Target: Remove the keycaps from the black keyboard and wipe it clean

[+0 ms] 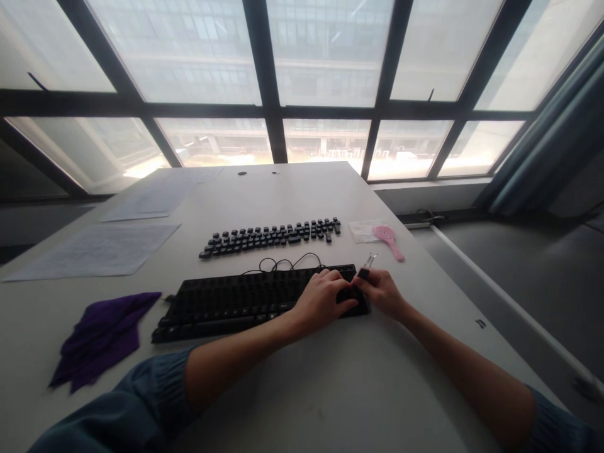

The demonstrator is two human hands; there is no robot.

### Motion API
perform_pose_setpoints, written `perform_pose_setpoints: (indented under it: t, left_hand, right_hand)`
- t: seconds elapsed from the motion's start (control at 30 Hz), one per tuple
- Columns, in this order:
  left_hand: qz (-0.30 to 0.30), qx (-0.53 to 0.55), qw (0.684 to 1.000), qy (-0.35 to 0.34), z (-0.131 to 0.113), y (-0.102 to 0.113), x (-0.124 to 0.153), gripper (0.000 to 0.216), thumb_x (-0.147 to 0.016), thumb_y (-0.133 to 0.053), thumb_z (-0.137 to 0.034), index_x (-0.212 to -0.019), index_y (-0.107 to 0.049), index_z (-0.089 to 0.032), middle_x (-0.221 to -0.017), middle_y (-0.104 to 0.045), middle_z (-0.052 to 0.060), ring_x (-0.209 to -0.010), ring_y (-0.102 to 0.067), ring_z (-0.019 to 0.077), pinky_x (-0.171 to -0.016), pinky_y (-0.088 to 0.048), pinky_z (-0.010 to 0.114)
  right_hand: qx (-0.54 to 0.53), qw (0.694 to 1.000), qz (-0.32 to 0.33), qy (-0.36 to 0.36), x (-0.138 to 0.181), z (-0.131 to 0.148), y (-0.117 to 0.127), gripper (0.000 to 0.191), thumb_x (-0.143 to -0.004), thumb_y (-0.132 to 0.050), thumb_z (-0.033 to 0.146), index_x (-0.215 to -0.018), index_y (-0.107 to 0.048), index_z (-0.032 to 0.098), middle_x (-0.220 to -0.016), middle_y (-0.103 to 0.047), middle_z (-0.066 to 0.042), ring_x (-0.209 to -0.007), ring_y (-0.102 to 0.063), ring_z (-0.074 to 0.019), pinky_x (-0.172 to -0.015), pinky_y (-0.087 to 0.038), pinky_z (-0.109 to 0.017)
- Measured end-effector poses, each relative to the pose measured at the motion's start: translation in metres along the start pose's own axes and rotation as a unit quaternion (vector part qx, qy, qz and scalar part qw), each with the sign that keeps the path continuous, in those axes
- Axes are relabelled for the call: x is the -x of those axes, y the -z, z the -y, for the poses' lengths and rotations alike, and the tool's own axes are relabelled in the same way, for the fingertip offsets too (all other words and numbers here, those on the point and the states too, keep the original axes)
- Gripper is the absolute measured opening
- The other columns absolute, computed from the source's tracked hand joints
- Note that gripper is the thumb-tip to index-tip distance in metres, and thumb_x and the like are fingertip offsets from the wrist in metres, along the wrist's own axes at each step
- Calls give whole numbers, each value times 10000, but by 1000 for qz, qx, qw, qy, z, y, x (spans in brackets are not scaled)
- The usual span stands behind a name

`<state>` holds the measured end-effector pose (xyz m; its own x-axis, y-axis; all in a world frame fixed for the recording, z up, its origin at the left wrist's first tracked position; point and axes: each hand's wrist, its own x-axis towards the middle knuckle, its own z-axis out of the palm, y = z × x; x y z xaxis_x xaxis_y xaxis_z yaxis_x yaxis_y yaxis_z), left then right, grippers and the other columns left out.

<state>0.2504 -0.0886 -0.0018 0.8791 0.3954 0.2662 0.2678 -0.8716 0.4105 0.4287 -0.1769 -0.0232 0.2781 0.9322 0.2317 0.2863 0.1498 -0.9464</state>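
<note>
The black rectangular keyboard (212, 305) lies on the white smooth-topped table (292, 390), directly before the person, its right end beneath the hands. The left hand (321, 294) rests over the right part of the keyboard, fingers bent and thumb extended; whether its fingertips grip anything cannot be told. The right hand (382, 293), at the keyboard's right end, has its fingers pinched on a small tool with a dark block and thin, pale prongs (363, 274); the prongs point up and away from the person. The two hands' fingertips are close together; contact between them cannot be confirmed. Beyond the keyboard, loose black keycaps (294, 240) stand in slanting rows, with a thin black cable looped between. To the right of the rows, a pink plastic hairbrush (384, 234) lies beside a clear plastic bag (359, 233). A crumpled purple cloth (101, 336) lies left of the keyboard, and printed white paper sheets (94, 251) lie farther back.
</note>
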Motion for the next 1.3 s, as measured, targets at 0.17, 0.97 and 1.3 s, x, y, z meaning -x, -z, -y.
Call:
perform_pose_setpoints:
  t: [0.17, 0.97, 1.3]
  left_hand:
    - [-6, 18, 1000, 1, 1, -1, 1, 295, -830, -734, -460, -1020, -714, -234, -999, -657, 42, -972, -574, 228, -856, -460, 358]
    - [-4, 31, 1000, -1, 5, -3, 0, 305, -794, -771, -460, -984, -712, -229, -998, -644, 44, -963, -562, 227, -847, -437, 334]
    - [-7, 27, 1000, -3, 4, -4, -2, 284, -781, -785, -445, -938, -716, -219, -989, -654, 46, -962, -567, 236, -831, -440, 342]
  right_hand:
    - [-35, 998, -11, -41, 1, 8, 0, 379, -788, -689, 512, -707, -690, 142, -571, -542, 10, -518, -440, -121, -507, -374, -253]
    - [45, 993, 106, -25, 5, 13, 4, 270, -892, -625, 377, -756, -662, 146, -632, -579, 1, -572, -515, -146, -522, -405, -246]
    - [156, 980, 56, 112, 9, 12, -2, 196, -928, -588, 298, -795, -658, 174, -731, -631, -28, -659, -542, -166, -614, -423, -272]
